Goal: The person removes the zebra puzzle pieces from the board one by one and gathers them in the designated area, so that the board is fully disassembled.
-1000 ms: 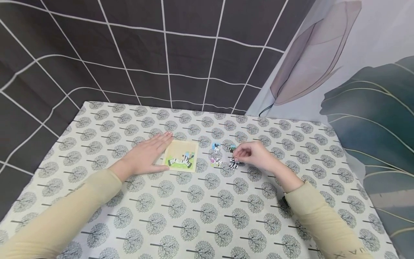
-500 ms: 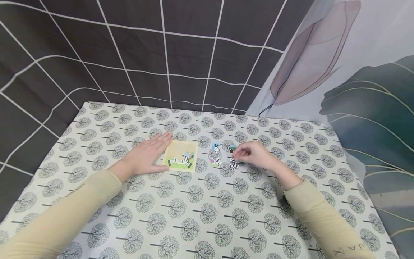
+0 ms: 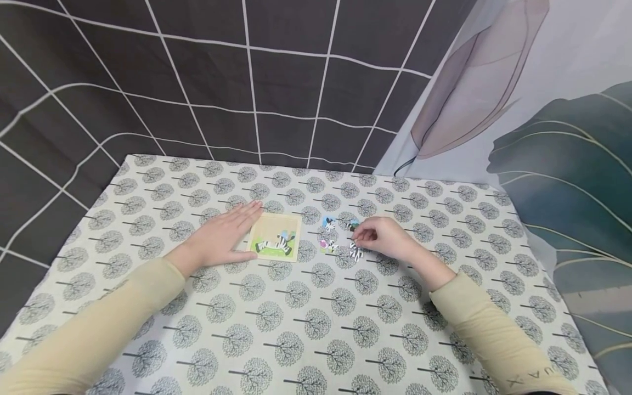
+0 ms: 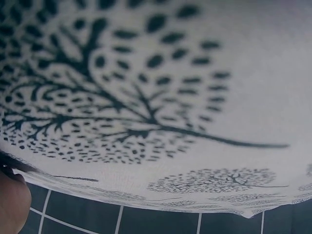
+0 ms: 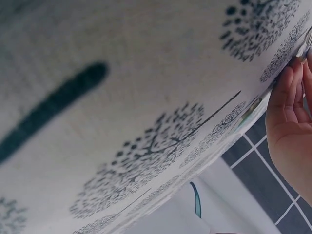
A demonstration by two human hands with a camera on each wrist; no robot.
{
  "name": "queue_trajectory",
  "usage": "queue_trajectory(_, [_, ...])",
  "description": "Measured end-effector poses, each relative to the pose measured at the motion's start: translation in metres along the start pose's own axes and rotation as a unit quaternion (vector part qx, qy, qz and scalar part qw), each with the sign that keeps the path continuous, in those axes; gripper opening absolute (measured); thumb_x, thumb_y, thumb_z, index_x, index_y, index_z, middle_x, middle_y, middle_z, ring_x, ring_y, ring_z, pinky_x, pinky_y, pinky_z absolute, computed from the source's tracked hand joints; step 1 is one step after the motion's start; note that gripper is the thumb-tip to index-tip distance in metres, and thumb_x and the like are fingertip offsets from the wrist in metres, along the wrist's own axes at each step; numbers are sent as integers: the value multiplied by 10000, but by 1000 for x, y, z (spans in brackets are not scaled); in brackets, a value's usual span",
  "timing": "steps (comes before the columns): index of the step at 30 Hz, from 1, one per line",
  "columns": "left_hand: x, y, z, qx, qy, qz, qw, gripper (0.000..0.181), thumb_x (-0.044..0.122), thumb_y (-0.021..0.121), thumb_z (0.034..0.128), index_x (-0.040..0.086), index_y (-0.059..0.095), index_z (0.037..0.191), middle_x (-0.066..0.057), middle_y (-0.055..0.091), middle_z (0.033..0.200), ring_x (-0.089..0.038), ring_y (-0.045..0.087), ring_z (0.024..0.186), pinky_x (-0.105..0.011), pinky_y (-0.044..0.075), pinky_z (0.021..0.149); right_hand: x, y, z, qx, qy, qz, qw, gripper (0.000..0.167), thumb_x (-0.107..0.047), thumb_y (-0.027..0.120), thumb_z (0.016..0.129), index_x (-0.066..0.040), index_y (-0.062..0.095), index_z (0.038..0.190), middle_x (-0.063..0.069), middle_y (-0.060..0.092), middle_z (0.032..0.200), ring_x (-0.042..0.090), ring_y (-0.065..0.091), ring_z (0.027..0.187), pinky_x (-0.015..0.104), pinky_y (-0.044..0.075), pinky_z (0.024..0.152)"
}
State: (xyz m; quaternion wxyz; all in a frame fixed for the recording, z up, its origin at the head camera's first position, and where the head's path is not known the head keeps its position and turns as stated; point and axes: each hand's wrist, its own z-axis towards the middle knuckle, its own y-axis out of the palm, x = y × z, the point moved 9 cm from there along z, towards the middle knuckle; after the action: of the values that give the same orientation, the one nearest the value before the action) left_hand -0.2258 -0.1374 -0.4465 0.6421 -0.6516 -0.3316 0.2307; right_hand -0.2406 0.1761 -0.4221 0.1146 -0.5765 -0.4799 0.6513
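Square, pale-wood zebra puzzle tray [image 3: 276, 224]: lying between my hands. Left hand [image 3: 219, 240]: fingers straight, resting flat against the tray's left edge, probably bracing it against sliding. Right hand [image 3: 382, 237]: fingers curled, pinching a black-and-white striped puzzle piece [image 3: 356, 253]; whether I am lifting it, I cannot tell. Three colourful flat pieces [image 3: 329, 223]: lying apart, presumably for easy picking. White, tree-printed, cloth-covered table [image 3: 281, 307]: carrying everything. Dark grey, white-gridded curtain [image 3: 207, 71]: hanging behind; pale, leaf-printed curtain [image 3: 582, 49]: hanging rightward.
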Motion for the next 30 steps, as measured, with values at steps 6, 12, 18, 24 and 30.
queue_trajectory(6, [0,1,1,-3,-1,-50,10000,1044,712,492,1013,-15,162,1685,-178,123,1782,-366,149,1664,-493,176,1376,2,-5,-3,172,-126,-223,9995,160,-29,815,890,-48,794,1048,55,748,942,129,677,851,210,600,797])
queue_trajectory(12, [-1,0,0,24,-2,-105,9999,1051,716,498,1008,-18,167,1683,-178,128,1781,-371,156,1662,-501,181,1374,-4,-8,-1,361,-283,-382,9982,149,-47,799,913,-62,794,1061,51,762,963,154,692,877,273,616,833])
queue_trajectory(18, [-3,1,0,-59,-23,-120,9999,1049,722,480,1013,-6,143,1690,-168,107,1787,-366,136,1667,-500,168,1379,-18,-5,10,411,-450,-521,9968,133,-67,801,916,-70,793,1049,48,781,953,173,714,876,321,637,850])
queue_trajectory(24, [-3,1,1,-18,14,-102,9999,1048,708,508,1008,-13,162,1685,-172,113,1785,-364,139,1666,-494,170,1378,-36,3,24,296,-615,-329,9971,137,-78,796,924,-55,787,1059,65,782,979,191,722,891,324,644,861])
queue_trajectory(30, [-1,0,1,-22,43,-87,10000,1038,686,522,1012,-28,172,1679,-182,117,1782,-369,146,1664,-493,174,1378,-51,16,39,70,-495,-66,9987,147,-68,756,953,-39,780,1095,93,780,1013,198,735,916,305,652,882])
